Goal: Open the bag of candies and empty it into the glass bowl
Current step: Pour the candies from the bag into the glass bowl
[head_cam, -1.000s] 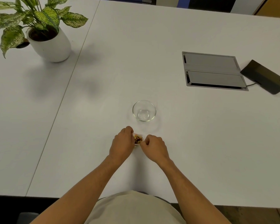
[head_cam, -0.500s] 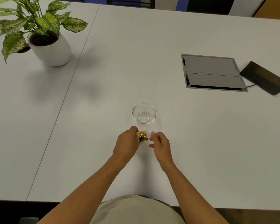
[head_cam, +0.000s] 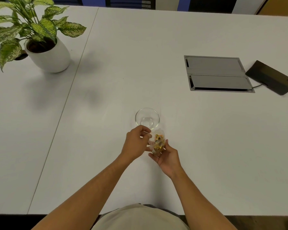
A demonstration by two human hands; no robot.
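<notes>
Bag of candies (head_cam: 158, 143), clear, gold-wrapped pieces: cradled in right hand (head_cam: 169, 157), left hand (head_cam: 135, 144) fingers pinching its top, just short of empty glass bowl (head_cam: 147, 118) mid-worktop | risk: sudden tear could scatter candies, knuckles could nudge bowl | potted plant (head_cam: 47, 52) far-left corner, cable hatch (head_cam: 218, 73), black box (head_cam: 270, 77) far right: well apart, nothing obstructing.

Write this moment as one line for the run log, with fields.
stage: opening bag | left hand: pinches bag edge | right hand: cradles bag of candies | glass bowl: empty, just beyond hands
</notes>
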